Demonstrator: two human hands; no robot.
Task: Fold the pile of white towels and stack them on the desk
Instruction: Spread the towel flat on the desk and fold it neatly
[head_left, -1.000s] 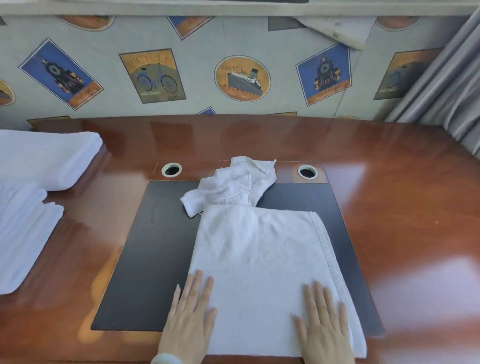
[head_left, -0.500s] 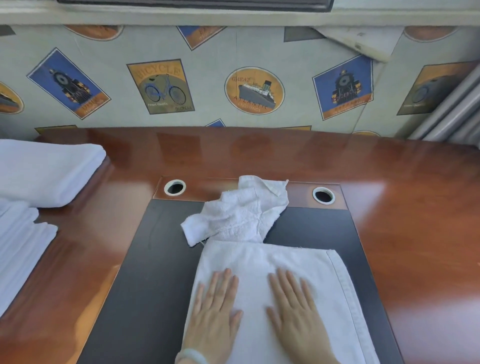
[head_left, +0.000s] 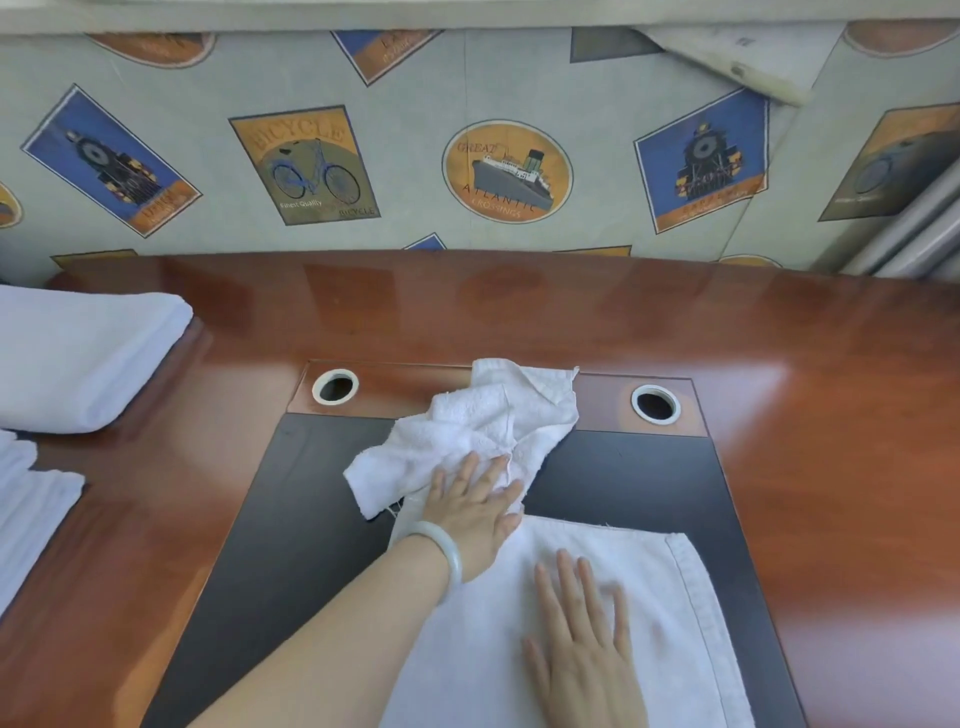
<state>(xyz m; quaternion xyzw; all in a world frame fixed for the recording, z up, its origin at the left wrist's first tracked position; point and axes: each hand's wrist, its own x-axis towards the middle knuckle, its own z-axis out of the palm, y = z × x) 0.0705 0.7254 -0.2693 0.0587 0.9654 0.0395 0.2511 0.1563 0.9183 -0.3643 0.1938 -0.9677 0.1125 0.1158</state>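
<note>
A white towel (head_left: 670, 613) lies flat on the dark desk pad (head_left: 291, 519), its near part running out of view at the bottom. My right hand (head_left: 582, 649) rests flat on it, fingers spread. Behind it, the towel's far end (head_left: 483, 426) is bunched up and crumpled near the pad's back edge. My left hand (head_left: 475, 514), with a pale bangle on the wrist, lies open on that crumpled part, fingers pointing away from me. Folded white towels (head_left: 78, 358) sit at the desk's far left, with another folded stack (head_left: 26, 514) in front of them.
The glossy red-brown wooden desk (head_left: 831, 441) has two round cable holes (head_left: 335, 387) (head_left: 655, 404) behind the pad. A wall with poster-patterned paper stands along the desk's back edge. Grey curtain folds (head_left: 914, 234) hang at the far right.
My left hand has slid forward from the flat towel onto the crumpled far end. My right hand has stayed flat on the towel. The view has come closer.
</note>
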